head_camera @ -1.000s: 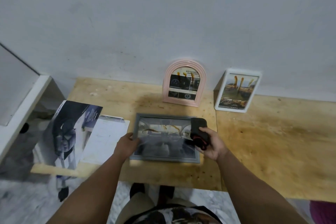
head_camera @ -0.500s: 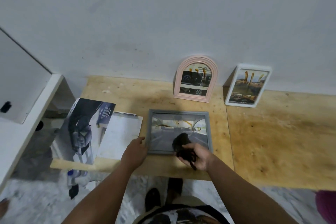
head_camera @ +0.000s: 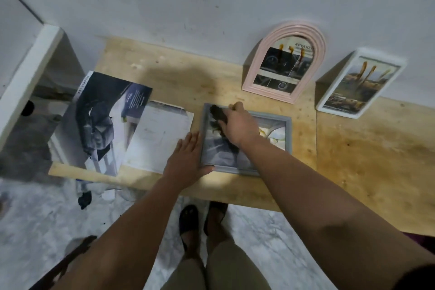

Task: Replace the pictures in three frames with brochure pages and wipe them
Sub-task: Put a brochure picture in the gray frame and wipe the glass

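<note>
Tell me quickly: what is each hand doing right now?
Left hand: open, flat against the left edge of the grey frame.
Right hand: closed on a dark cloth, pressed on the frame's glass.

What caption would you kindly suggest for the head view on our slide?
Right hand wipes the flat grey frame with a dark cloth; left hand steadies its edge.

grey frame [head_camera: 289, 134] lies flat; pink arched frame [head_camera: 256, 66] and white frame [head_camera: 400, 66] lean upright
</note>
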